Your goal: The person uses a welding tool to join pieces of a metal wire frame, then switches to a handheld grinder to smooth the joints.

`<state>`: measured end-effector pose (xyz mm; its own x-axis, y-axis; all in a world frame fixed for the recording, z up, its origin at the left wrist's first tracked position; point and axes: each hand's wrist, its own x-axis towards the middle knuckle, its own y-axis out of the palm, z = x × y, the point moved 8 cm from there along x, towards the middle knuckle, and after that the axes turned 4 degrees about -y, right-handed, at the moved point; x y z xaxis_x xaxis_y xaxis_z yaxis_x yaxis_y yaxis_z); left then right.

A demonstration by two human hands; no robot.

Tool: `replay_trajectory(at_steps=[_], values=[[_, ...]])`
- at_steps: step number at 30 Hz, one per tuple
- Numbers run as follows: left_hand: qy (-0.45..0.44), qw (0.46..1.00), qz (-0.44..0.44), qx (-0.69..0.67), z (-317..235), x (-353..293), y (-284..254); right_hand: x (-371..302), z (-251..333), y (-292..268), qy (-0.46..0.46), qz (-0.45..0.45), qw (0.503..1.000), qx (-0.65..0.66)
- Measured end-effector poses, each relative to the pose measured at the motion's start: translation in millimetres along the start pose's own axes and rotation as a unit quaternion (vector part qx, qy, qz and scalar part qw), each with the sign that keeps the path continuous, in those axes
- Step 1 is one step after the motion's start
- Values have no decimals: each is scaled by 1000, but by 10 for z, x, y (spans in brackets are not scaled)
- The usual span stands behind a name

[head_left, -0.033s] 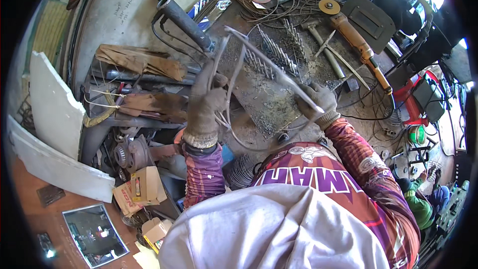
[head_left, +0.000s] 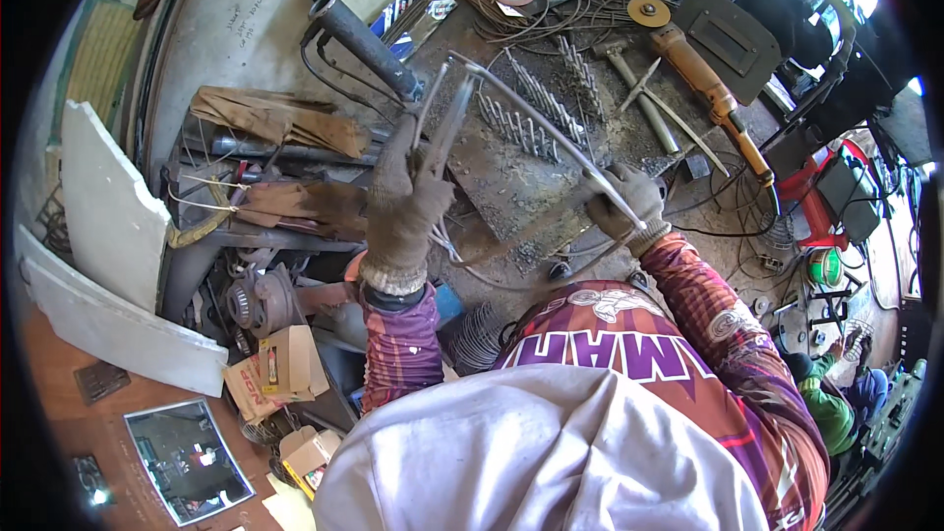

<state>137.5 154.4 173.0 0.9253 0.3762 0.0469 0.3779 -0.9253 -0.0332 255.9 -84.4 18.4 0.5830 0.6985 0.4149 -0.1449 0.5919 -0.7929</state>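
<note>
My left hand (head_left: 401, 211), in a grey work glove, is closed around thin metal rods that stick up past its fingers. One of these rods is smeared by motion. My right hand (head_left: 627, 199), also gloved, is closed at the near end of a long, pale metal rod (head_left: 536, 123). That rod slants up and left, its far end close to the tips of the rods in my left hand. Whether they are joined, I cannot tell. A thin, curved strand (head_left: 492, 283) hangs below, between the hands. Both hands are above a gritty metal plate (head_left: 516, 226).
Several short metal rods stand in rows (head_left: 536, 108) beyond my hands. A hammer (head_left: 644, 103) and an orange angle grinder (head_left: 708, 88) lie to the right. A dark steel pipe (head_left: 364, 49) leans at the upper left. Far right, a person in green (head_left: 826, 403) crouches.
A blurred rod near my left hand has swung left, toward the fingers. The long rod has shifted slightly right and down at its near end.
</note>
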Motion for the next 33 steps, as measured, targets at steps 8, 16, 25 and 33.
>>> replay_trajectory(at_steps=[8,16,25,33], values=[[242,768,14,593,-796,-501,742,-145,-75,-61,-62,-10,996,63],[309,675,27,670,-1049,-762,1221,-157,-153,-124,-75,-30,989,120],[303,587,41,750,-1166,-816,1492,-168,-217,-54,-72,-8,988,133],[322,573,83,749,-1109,-810,1540,-178,-214,-75,-107,-51,983,140]])
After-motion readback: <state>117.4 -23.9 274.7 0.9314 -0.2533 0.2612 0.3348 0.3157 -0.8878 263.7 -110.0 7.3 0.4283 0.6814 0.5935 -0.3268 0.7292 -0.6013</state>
